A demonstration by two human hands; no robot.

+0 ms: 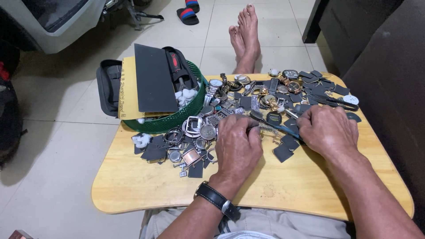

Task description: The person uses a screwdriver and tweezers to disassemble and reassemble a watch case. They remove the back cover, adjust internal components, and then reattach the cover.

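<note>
My left hand (237, 144) rests on the low wooden table (146, 186), fingers curled around a small watch part that is mostly hidden beneath them. A black wristwatch (217, 200) sits on that wrist. My right hand (328, 130) grips a toothbrush (271, 124) with a blue handle, its dark bristle head pointing left toward the left hand's fingertips. Around both hands lie several watch cases (208, 131), metal bracelets (271, 102) and dark leather strap pieces (283, 152).
A green mesh basket (179, 118) at the table's back left holds a black tool case, dark card sheets and white cotton. Black tweezers (343, 103) lie at the far right. My bare feet (244, 35) stretch beyond the table on the tiled floor; sandals (188, 13) lie farther off. Dark furniture stands right.
</note>
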